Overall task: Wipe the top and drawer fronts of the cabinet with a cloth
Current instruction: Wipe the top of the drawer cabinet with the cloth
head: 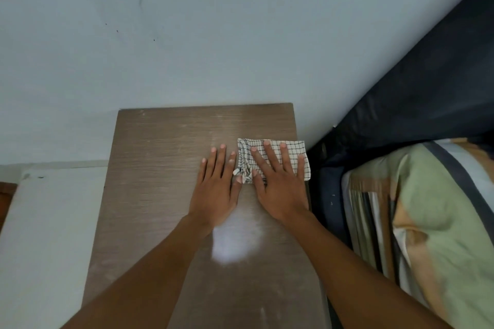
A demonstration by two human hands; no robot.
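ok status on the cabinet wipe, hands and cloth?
Right hand flat on checked cloth, right rear of cabinet top. Left hand flat on bare wood beside it. Nothing in the way.

The cabinet top point(165, 168) is showing a brown wood-grain laminate, smooth and semi-glossy, reflecting 1 bright light patch and carrying pale dusty streaks. The cloth point(278, 152) is appearing as woven checked fabric, matt and creased. The wall point(213, 35) is presenting matt paint with dark scuffs.
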